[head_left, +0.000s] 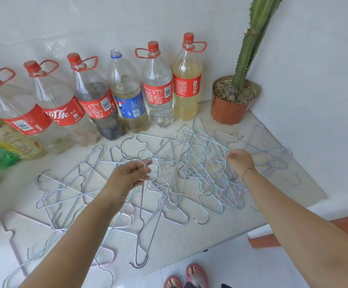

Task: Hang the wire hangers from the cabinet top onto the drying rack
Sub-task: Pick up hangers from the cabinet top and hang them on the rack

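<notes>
1. Left hand (pixel 132 173) curled round a few wire hangers (pixel 141 204), one end raised off the cabinet top (pixel 189 242).
2. Right hand (pixel 240 162) down on the tangled pile (pixel 200 161); fingers hidden, grip unclear.
3. Judged light, thin, springy; hooks snag neighbours. Take by the hook neck.
4. Drying rack not in view.

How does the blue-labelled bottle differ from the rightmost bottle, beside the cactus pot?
The blue-labelled bottle has a blue label, and the rightmost bottle has a red one. The blue-labelled bottle lacks the red cap and carry handle that the rightmost bottle has. The blue-labelled bottle is partly filled, while the rightmost bottle is nearly full. Both stand upright and hold yellowish liquid.
</notes>
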A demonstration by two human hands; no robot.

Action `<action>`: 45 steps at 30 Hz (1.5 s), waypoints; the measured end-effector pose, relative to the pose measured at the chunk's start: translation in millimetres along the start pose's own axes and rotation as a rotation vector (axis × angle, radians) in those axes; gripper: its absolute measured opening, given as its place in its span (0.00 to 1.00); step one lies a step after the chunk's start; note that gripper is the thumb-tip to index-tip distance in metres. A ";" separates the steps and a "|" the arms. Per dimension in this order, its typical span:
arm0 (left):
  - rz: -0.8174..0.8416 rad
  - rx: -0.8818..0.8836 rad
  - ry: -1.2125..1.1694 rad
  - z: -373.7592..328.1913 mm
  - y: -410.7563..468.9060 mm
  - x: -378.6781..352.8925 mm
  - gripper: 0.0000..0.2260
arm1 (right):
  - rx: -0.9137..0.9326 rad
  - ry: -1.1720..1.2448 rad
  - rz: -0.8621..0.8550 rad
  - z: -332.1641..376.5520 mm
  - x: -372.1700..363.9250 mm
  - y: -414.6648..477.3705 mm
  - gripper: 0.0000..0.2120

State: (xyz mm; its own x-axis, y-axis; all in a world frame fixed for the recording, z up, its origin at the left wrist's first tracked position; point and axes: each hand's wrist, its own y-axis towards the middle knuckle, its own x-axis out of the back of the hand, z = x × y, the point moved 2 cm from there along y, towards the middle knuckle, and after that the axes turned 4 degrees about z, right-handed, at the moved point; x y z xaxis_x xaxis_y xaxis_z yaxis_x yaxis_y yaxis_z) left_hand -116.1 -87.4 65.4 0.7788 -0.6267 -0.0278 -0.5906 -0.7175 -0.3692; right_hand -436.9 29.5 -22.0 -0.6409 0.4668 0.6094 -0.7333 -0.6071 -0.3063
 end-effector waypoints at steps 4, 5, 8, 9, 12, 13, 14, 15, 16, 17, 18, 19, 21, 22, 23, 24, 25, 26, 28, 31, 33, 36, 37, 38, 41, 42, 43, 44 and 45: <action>-0.061 0.014 -0.042 -3.5 14.3 -11.8 0.07 | 0.041 -0.040 0.198 -12.4 -8.0 -14.4 0.04; -0.085 0.023 -0.054 -2.8 17.3 -14.3 0.07 | 0.050 -0.043 0.229 -17.1 -8.7 -19.6 0.04; -0.159 0.050 -0.071 -0.8 25.3 -18.4 0.08 | 0.066 -0.128 0.309 -28.0 -8.8 -30.8 0.09; -0.173 0.059 -0.068 0.0 27.3 -19.4 0.08 | 0.081 -0.144 0.316 -29.8 -9.0 -31.8 0.10; -0.181 0.066 -0.076 0.0 29.7 -23.5 0.06 | 0.109 -0.166 0.327 -29.8 -10.1 -31.2 0.10; -0.178 0.065 -0.079 0.0 30.0 -25.0 0.05 | 0.121 -0.172 0.329 -30.0 -11.6 -30.1 0.10; -0.174 0.066 -0.078 -0.1 30.0 -26.6 0.05 | 0.126 -0.178 0.330 -29.9 -12.3 -30.2 0.10; -0.172 0.068 -0.074 -0.1 30.1 -27.8 0.04 | 0.133 -0.176 0.327 -30.4 -12.9 -29.9 0.10; -0.174 0.071 -0.071 -0.2 30.1 -28.7 0.04 | 0.131 -0.172 0.322 -30.4 -12.8 -30.4 0.10; -0.179 0.075 -0.066 -0.1 30.0 -29.3 0.04 | 0.128 -0.156 0.317 -32.1 -13.1 -29.8 0.10; -0.185 0.079 -0.062 0.0 29.9 -29.6 0.04 | 0.121 -0.139 0.316 -32.4 -12.6 -30.4 0.11; -0.190 0.082 -0.062 0.0 29.8 -29.9 0.05 | 0.122 -0.116 0.312 -32.8 -11.9 -30.5 0.10; -0.194 0.085 -0.073 -1.5 28.5 -31.2 0.04 | 0.119 -0.070 0.300 -30.5 -7.9 -32.1 0.09; -0.191 0.086 -0.078 -2.6 27.4 -32.4 0.03 | 0.116 -0.039 0.289 -28.8 -5.1 -32.3 0.08; -0.188 0.086 -0.083 -3.6 26.3 -33.6 0.03 | 0.116 0.001 0.278 -27.4 -2.1 -32.5 0.08; -0.183 0.085 -0.089 -4.5 25.3 -34.8 0.03 | 0.111 0.035 0.271 -24.2 1.9 -34.1 0.07; -0.179 0.083 -0.094 -5.3 24.2 -35.8 0.03 | 0.112 0.067 0.266 -20.9 6.0 -35.4 0.06; -0.174 0.082 -0.099 -6.1 22.9 -36.4 0.03 | 0.115 0.092 0.263 -17.9 9.7 -36.2 0.06; -0.162 0.078 -0.097 -7.5 20.8 -36.7 0.03 | 0.117 0.122 0.270 -11.2 16.9 -38.1 0.06; -0.150 0.072 -0.101 -9.6 17.6 -35.1 0.03 | 0.127 0.173 0.272 3.0 27.9 -45.2 0.07; -0.139 0.068 -0.104 -11.2 14.7 -33.6 0.04 | 0.139 0.248 0.264 15.7 34.0 -54.3 0.08; -0.129 0.062 -0.105 -12.7 9.4 -30.2 0.04 | 0.172 0.377 0.290 41.4 37.3 -74.9 0.04; -0.128 0.062 -0.113 -13.4 7.4 -28.9 0.04 | 0.168 0.436 0.306 49.9 36.7 -81.8 0.04; -0.128 0.063 -0.123 -14.2 5.0 -27.3 0.04 | 0.154 0.501 0.328 58.1 35.1 -88.6 0.04; -0.141 0.060 -0.152 -17.9 -5.4 -21.4 0.05 | 0.149 0.642 0.425 82.4 25.4 -106.3 0.05; -0.153 0.056 -0.165 -19.1 -10.2 -18.5 0.05 | 0.151 0.670 0.461 90.8 21.0 -112.1 0.06; -0.168 0.051 -0.178 -20.5 -15.1 -14.9 0.05 | 0.153 0.691 0.493 98.9 16.3 -116.9 0.06; -0.184 0.044 -0.191 -21.7 -20.5 -10.5 0.05 | 0.155 0.707 0.522 106.8 11.3 -121.2 0.06; -0.200 0.037 -0.200 -22.8 -25.9 -5.6 0.05 | 0.159 0.711 0.550 114.5 5.6 -124.7 0.06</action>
State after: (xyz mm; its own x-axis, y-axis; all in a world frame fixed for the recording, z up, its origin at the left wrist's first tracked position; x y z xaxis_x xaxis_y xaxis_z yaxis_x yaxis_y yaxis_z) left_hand -110.0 -72.1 96.3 0.9075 -0.3987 -0.1322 -0.4157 -0.8073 -0.4190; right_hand -323.1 34.1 103.4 -0.9183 0.3399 -0.2029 -0.2771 -0.9180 -0.2839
